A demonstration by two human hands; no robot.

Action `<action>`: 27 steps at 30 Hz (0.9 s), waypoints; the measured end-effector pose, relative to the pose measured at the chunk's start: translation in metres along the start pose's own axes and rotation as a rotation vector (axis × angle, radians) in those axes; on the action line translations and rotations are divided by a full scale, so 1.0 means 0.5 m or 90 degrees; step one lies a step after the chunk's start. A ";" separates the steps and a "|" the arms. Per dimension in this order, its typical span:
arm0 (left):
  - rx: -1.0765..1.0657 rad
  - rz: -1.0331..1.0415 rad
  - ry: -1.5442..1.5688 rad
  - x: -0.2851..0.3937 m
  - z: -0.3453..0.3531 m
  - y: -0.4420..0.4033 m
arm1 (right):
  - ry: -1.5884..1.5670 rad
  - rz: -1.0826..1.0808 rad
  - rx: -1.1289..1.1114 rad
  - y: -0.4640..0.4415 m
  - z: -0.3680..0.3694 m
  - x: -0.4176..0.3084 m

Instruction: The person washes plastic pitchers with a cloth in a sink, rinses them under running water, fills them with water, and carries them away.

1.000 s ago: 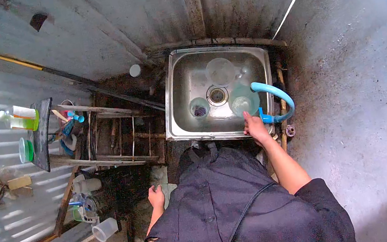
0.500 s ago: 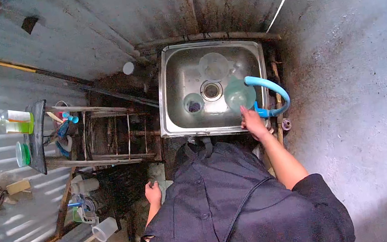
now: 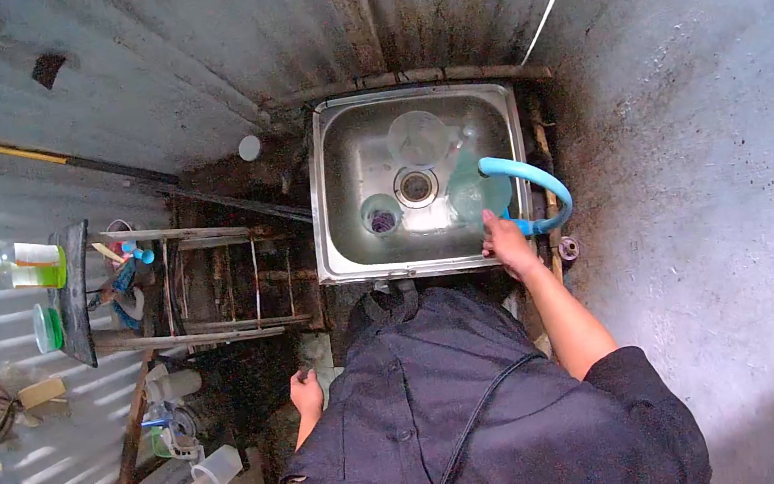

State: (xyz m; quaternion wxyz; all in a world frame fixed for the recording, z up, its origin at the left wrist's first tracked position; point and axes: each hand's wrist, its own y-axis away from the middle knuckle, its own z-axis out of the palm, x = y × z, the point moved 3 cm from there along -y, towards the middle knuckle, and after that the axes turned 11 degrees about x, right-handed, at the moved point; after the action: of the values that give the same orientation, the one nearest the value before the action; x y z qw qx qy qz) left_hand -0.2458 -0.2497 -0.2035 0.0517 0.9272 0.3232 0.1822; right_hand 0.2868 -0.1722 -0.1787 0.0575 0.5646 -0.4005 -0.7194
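Note:
My right hand [image 3: 507, 244] is at the near right of the steel sink [image 3: 318, 192], its fingers closed at the near edge of a pale green translucent container [image 3: 474, 196]. The light blue curved spout [image 3: 539, 175] arches over that container from the right. Inside the sink are also a clear round container [image 3: 417, 140] and a small cup [image 3: 381, 215] with something dark in it, on either side of the drain [image 3: 416, 187]. My left hand [image 3: 306, 395] hangs low beside my dark clothing, fingers loosely bent and a little apart, holding nothing.
Left of the sink, a wooden rack [image 3: 208, 329] supports a dark shelf [image 3: 77, 291] with a soap bottle [image 3: 36, 265] and a green tub [image 3: 47, 327]. A clear cup [image 3: 218, 469] hangs lower left. A grey wall [image 3: 698, 162] rises on the right.
The view has shifted, so the sink appears farther left. My right hand stays at the green container. My left hand remains low at my side.

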 end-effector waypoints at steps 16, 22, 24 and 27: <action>-0.028 0.004 0.017 -0.032 0.029 -0.022 | 0.054 -0.099 0.043 -0.024 -0.011 0.011; -0.019 -0.020 -0.019 -0.019 0.021 -0.009 | 0.061 -0.079 0.037 -0.017 -0.002 -0.001; -0.016 -0.016 -0.031 -0.008 0.015 -0.005 | 0.077 -0.084 0.043 -0.027 -0.005 0.009; -0.015 -0.028 -0.006 -0.023 0.028 -0.012 | 0.102 -0.111 0.046 -0.034 -0.006 0.020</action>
State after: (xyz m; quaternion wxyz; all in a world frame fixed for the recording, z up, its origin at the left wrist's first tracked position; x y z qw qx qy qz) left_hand -0.2524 -0.2517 -0.2211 0.0682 0.9200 0.3413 0.1803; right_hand 0.2920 -0.1675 -0.1971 0.0060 0.6546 -0.3693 -0.6596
